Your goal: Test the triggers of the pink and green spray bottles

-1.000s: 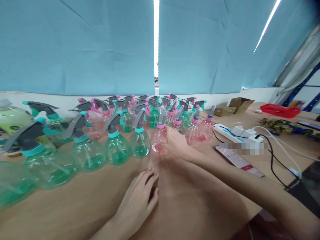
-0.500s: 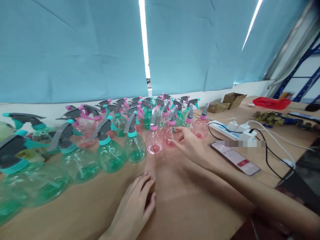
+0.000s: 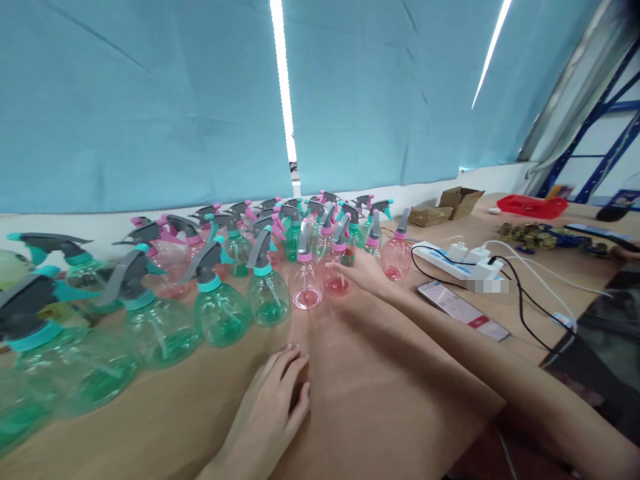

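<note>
Many clear spray bottles with grey triggers stand on a brown table (image 3: 385,393), green ones at the left and pink ones toward the middle. My right hand (image 3: 364,273) reaches forward, its stretched fingers touching a pink spray bottle (image 3: 338,284) in the front row. Just left of it, another pink spray bottle (image 3: 306,285) stands free beside a green spray bottle (image 3: 269,297). Nearer to me, my left hand (image 3: 273,407) lies flat on the table, fingers out, holding nothing.
To the right of the bottles are a white power strip (image 3: 463,261) with black and white cables and a phone (image 3: 463,310). Further back right are cardboard boxes (image 3: 460,199) and a red tray (image 3: 530,205). Blue curtains hang behind.
My right hand let go of the front pink bottle and moved right to the pink bottle beside it. My left hand stayed flat on the table. The view shifted slightly.
</note>
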### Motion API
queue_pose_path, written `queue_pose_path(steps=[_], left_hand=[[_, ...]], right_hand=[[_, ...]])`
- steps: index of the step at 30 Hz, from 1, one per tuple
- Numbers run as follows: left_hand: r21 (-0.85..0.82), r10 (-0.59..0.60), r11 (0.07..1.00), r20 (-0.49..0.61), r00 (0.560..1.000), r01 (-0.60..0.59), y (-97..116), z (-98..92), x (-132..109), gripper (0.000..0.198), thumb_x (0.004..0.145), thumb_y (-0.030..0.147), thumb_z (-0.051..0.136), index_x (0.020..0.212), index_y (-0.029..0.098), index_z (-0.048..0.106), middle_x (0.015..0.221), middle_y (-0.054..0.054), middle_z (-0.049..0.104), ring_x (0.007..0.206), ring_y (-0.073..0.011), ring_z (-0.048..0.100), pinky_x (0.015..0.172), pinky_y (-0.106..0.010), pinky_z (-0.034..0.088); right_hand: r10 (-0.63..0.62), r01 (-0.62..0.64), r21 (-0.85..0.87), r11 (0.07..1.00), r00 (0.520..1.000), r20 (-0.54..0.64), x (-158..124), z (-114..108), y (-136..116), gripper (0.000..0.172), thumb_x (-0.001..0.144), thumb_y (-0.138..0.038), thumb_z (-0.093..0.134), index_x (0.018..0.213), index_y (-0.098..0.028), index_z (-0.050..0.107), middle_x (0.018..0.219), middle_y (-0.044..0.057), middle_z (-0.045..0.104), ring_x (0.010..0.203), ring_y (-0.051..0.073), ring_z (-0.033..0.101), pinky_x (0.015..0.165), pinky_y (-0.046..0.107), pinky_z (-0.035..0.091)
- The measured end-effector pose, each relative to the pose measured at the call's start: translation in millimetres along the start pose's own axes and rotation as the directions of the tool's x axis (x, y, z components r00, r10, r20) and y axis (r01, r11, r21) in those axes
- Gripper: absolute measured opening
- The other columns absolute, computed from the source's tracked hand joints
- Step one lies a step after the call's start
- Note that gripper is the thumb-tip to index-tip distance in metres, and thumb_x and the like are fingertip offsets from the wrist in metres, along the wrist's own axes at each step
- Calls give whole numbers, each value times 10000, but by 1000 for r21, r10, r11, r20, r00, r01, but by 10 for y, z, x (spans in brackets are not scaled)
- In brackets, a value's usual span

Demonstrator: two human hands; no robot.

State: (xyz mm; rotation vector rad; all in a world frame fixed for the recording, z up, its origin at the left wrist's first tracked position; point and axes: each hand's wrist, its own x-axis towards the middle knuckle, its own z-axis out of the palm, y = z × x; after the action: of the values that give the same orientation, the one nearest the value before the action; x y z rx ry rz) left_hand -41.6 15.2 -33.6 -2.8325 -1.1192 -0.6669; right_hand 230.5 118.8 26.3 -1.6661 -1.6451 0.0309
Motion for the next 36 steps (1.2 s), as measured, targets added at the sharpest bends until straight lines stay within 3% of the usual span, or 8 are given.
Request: queue_pose_path(steps=[6,13,23,26,31,34,36], left_hand=[[-10,11,1000,8,1000,-11,18,-15,16,309,914,180,433,1164,157,613,1230,-144,646,1173,-291,603,952,-490,534],[-22,0,1000,24,1000,0,17,4,12,311,919,181,424,1169,146,606,1243,-152,636,1191,-292,587,974,-507,508],[-130,-62,990,-11,998,60,18,-78,51,263,919,215,454,1123,185,617,1202,-116,654,1152,-276,611,971,-473,509],[-250,-136,960,-15,991,128,38,-119,61,245,942,273,459,1125,201,605,1170,-95,663,1100,-258,635,952,-452,518],[-496,-313,821,28,949,285,229,-317,139,329,947,401,465,1207,212,535,1275,-114,614,1157,-287,606,898,-465,539],[-561,-234,813,-70,970,156,412,-485,293,418,898,398,534,1268,212,476,1327,-120,571,1217,-284,559,1013,-495,453],[-542,-199,833,-107,974,110,524,-563,439,476,851,361,590,1281,208,457,1328,-127,557,1216,-295,548,1010,-499,445]], right_hand=[[5,0,-82,997,998,58,-83,-123,39,504,823,-511,639,1143,-125,582,1001,169,701,911,349,672,740,422,500],[-76,84,-74,994,992,96,-437,-348,34,367,846,-486,620,1051,-184,575,979,111,686,857,279,663,702,366,477],[-158,161,-29,987,983,90,-1152,-596,-344,373,839,-571,598,920,-214,525,795,44,627,667,219,603,573,329,425],[-184,181,42,983,977,106,-1280,-536,-400,411,834,-611,578,907,-215,497,823,45,616,716,228,607,609,348,448],[-201,182,168,969,974,104,-1430,-419,-479,458,798,-583,633,987,-191,490,1008,126,605,939,305,604,760,446,492],[-198,138,335,932,968,152,-1483,-362,-515,470,810,-474,653,1135,-194,462,1114,131,600,1023,297,602,849,463,497],[-224,131,433,892,959,173,-1489,-326,-545,462,806,-342,652,1190,-207,433,1127,107,611,1031,268,611,894,452,496]])
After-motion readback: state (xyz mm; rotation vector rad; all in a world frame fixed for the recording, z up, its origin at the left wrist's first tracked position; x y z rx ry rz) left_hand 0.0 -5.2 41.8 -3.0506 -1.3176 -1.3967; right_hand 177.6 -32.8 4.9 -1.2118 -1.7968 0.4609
